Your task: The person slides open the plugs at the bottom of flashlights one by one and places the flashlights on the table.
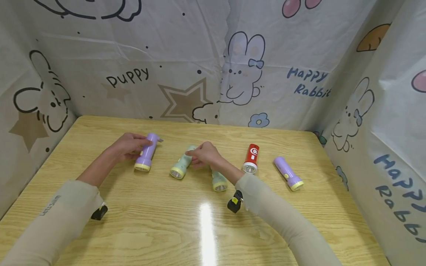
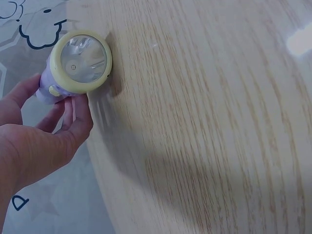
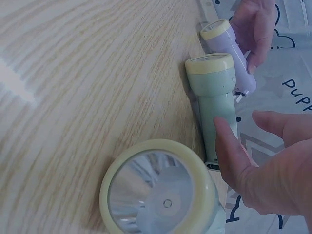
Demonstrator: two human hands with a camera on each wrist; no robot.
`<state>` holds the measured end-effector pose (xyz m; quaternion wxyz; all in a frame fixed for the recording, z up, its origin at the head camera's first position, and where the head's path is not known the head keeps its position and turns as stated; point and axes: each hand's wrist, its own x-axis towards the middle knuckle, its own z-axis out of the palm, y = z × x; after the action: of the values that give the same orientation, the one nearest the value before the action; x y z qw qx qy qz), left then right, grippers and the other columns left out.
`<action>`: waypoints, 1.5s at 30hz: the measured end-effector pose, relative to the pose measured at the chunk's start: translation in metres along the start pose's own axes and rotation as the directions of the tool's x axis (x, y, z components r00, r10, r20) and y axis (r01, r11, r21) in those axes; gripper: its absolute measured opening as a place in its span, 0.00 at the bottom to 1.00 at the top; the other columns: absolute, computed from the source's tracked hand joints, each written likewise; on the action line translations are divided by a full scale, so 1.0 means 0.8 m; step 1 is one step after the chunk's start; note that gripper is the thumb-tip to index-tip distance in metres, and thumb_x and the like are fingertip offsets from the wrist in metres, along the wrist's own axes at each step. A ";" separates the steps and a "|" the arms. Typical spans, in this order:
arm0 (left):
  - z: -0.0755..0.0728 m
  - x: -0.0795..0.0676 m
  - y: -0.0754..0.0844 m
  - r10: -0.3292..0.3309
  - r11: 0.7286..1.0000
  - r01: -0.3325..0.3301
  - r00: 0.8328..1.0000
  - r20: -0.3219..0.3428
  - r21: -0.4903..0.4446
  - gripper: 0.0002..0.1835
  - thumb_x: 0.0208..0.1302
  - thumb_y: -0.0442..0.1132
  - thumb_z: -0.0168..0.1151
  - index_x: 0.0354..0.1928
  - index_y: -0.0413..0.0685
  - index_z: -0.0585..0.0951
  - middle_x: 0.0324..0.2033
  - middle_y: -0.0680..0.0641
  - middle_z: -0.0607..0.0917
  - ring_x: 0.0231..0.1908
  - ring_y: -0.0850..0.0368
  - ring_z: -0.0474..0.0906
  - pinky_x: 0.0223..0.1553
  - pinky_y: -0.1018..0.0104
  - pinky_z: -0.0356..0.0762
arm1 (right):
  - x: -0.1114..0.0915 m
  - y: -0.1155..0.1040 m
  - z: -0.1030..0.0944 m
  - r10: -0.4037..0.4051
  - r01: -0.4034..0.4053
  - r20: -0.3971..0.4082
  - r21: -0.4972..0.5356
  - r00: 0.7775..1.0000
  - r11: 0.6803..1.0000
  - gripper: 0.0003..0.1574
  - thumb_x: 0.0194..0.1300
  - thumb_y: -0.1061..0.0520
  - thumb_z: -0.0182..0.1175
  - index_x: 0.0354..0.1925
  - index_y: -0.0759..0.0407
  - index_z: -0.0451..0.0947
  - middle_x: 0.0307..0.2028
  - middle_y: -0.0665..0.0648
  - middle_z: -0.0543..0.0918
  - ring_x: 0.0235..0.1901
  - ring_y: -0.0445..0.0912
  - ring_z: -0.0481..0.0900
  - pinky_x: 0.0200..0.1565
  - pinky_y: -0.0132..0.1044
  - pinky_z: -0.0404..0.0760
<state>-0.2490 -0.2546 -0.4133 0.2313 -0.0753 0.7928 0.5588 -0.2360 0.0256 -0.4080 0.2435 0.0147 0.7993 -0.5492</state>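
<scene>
My left hand [image 1: 132, 145] grips a purple flashlight [image 1: 147, 154] between thumb and fingers at the table's left side. Its yellow-rimmed lens points toward me, and a small tab sticks out of its tail end. My right hand [image 1: 207, 153] is at a green flashlight [image 1: 181, 164] just right of the purple one. In the right wrist view its fingers [image 3: 228, 146] lie against or just beside the green body, with the thumb apart; whether they touch cannot be told. Another green flashlight [image 1: 219, 181] lies under the right wrist, partly hidden by the forearm.
A red flashlight [image 1: 251, 158] with a white rim and a second purple flashlight [image 1: 288, 173] lie to the right on the wooden table [image 1: 149, 229]. Cloth printed with cartoon animals [image 1: 186, 62] hangs along the back and both sides.
</scene>
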 end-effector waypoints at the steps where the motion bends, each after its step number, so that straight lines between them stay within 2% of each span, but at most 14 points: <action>1: 0.000 0.000 0.000 0.000 1.000 0.000 1.000 0.000 0.005 0.39 0.61 0.50 0.59 0.67 0.35 0.56 0.58 0.36 0.63 0.49 0.47 0.66 0.44 0.61 0.74 | 0.000 0.000 0.000 0.001 -0.001 0.000 0.003 1.000 1.000 0.20 0.56 0.55 0.65 0.36 0.73 0.76 0.35 0.67 0.81 0.35 0.56 0.82 0.38 0.45 0.81; 8: -0.003 0.004 -0.004 0.005 1.000 -0.005 1.000 0.008 0.023 0.38 0.63 0.49 0.58 0.67 0.33 0.55 0.57 0.37 0.64 0.45 0.50 0.68 0.42 0.62 0.75 | 0.000 0.002 -0.001 0.024 -0.024 -0.018 0.005 1.000 1.000 0.23 0.56 0.55 0.65 0.36 0.78 0.76 0.34 0.70 0.81 0.33 0.58 0.82 0.36 0.45 0.81; 18: -0.002 0.004 -0.006 -0.019 1.000 0.019 1.000 0.010 0.021 0.38 0.64 0.46 0.57 0.66 0.30 0.53 0.60 0.33 0.61 0.52 0.45 0.65 0.48 0.58 0.73 | 0.002 0.015 0.003 0.042 -0.043 -0.032 -0.031 0.999 0.999 0.26 0.56 0.50 0.65 0.38 0.73 0.74 0.32 0.67 0.81 0.29 0.55 0.83 0.32 0.41 0.82; 29: -0.003 0.007 -0.005 -0.024 0.999 0.023 0.999 0.023 0.042 0.38 0.65 0.46 0.55 0.66 0.30 0.52 0.61 0.32 0.60 0.53 0.43 0.65 0.45 0.60 0.74 | 0.004 0.016 0.004 0.063 -0.066 -0.049 -0.042 0.997 0.997 0.28 0.55 0.47 0.65 0.40 0.69 0.69 0.34 0.66 0.80 0.27 0.54 0.83 0.29 0.39 0.82; 33: -0.002 0.006 -0.005 -0.029 0.998 0.027 0.999 0.027 0.055 0.37 0.66 0.46 0.54 0.66 0.29 0.52 0.60 0.31 0.61 0.55 0.41 0.65 0.45 0.60 0.74 | 0.005 0.014 0.005 0.090 -0.091 -0.039 -0.018 0.995 0.996 0.29 0.55 0.47 0.65 0.42 0.69 0.68 0.35 0.66 0.80 0.28 0.54 0.83 0.31 0.40 0.82; 38: -0.005 0.006 -0.005 -0.044 0.996 0.040 0.998 0.039 0.081 0.39 0.66 0.48 0.54 0.67 0.30 0.49 0.63 0.30 0.57 0.59 0.37 0.60 0.44 0.60 0.73 | 0.007 0.011 0.006 0.105 -0.105 -0.018 0.002 0.994 0.994 0.30 0.56 0.46 0.65 0.43 0.68 0.68 0.35 0.66 0.79 0.29 0.55 0.82 0.31 0.40 0.82; 45: -0.006 0.006 -0.004 -0.056 0.996 0.053 0.997 0.047 0.069 0.39 0.66 0.47 0.53 0.67 0.30 0.48 0.63 0.31 0.57 0.60 0.38 0.59 0.47 0.59 0.73 | 0.009 0.009 0.009 0.106 -0.106 0.006 0.029 0.994 0.994 0.29 0.55 0.47 0.66 0.41 0.69 0.68 0.39 0.69 0.78 0.30 0.56 0.82 0.32 0.41 0.82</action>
<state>-0.2533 -0.2596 -0.4171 0.2681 -0.0754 0.8032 0.5266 -0.2375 0.0208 -0.4194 0.2740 0.0595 0.7887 -0.5471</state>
